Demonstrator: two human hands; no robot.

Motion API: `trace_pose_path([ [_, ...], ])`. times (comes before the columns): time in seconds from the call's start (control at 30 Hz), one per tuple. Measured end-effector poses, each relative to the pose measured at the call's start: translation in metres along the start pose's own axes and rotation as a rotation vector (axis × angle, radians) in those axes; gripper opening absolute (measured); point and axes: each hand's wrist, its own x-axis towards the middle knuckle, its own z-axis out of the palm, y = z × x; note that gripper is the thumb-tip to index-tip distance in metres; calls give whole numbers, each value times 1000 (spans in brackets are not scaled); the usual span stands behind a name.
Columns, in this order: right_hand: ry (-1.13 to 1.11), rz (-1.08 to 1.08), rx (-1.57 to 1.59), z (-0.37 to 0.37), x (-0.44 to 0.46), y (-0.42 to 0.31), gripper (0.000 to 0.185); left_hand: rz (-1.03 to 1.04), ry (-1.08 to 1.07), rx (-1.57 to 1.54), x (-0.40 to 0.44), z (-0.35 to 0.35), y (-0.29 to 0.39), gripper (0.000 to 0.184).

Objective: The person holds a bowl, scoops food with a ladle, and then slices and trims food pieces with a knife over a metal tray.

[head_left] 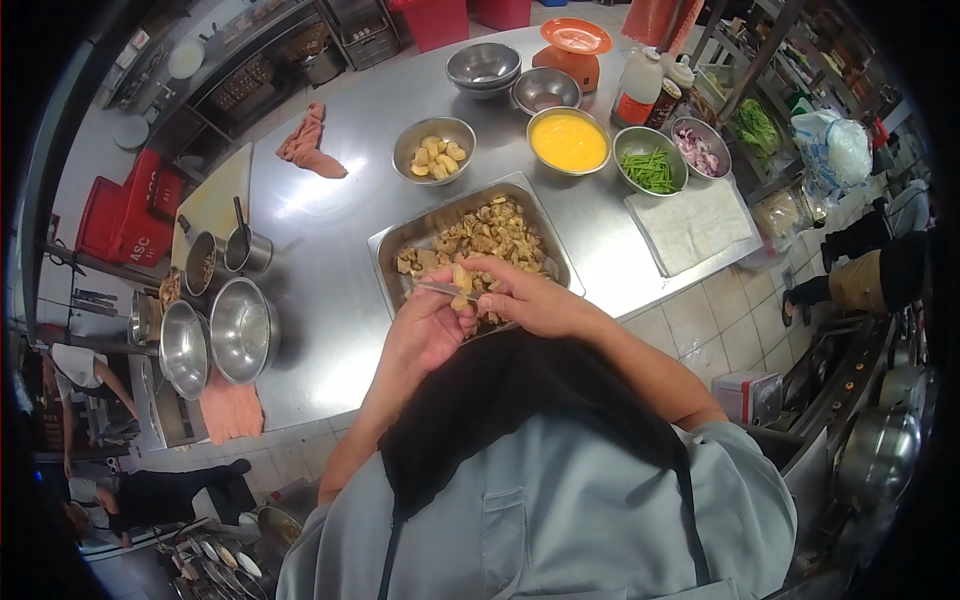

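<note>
My left hand (428, 330) is closed on a pale yellow-brown food piece (461, 284), its fingers curled up around it; the kind is hard to tell. My right hand (528, 302) grips a small knife (445, 289), whose blade points left and lies against the piece. Both hands are above the near edge of a rectangular metal tray (381, 262). Inside the tray is a heap of cut brownish-yellow pieces (490, 238). Beyond it, a steel bowl (398, 150) holds larger, smooth pale yellow pieces (437, 158).
Bowls of yellow liquid (568, 140), chopped green vegetable (648, 171) and sliced purple onion (697, 150) stand at the back right. Nearby are an orange scale (575, 40) and a white cloth (690, 228). Steel bowls (240, 330) and pots (248, 250) sit left. Other people are at both sides.
</note>
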Motion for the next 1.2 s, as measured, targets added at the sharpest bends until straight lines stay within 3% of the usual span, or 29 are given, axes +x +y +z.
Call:
trace_pose_path([
  [0.27,-15,-42,-45,-7,2,13,53,-22,-31,34,-6,-1,1,28],
  [0.37,19,43,-39,-15,10,30,53,-73,-169,54,-9,-1,4,31],
  [0.5,48,169,78,-25,7,28,57,-19,-72,101,-5,-3,4,42],
  [0.67,49,83,-55,-22,4,2,58,-28,-2,49,1,-5,5,53],
  [0.7,31,109,-118,-24,2,-2,57,-35,-9,31,1,-5,5,50],
  [0.8,160,-125,-311,-19,12,37,64,-55,-14,-23,2,-5,5,44],
  [0.97,145,141,-279,-17,-2,14,69,-22,14,11,4,-4,6,37],
  [1.07,218,100,-266,-19,-2,44,72,82,182,413,25,-21,7,25],
  [1.1,248,96,-255,-20,-3,51,72,161,282,443,35,-15,8,16],
  [1.2,261,94,-253,-27,-8,48,72,216,448,369,74,-14,29,16],
])
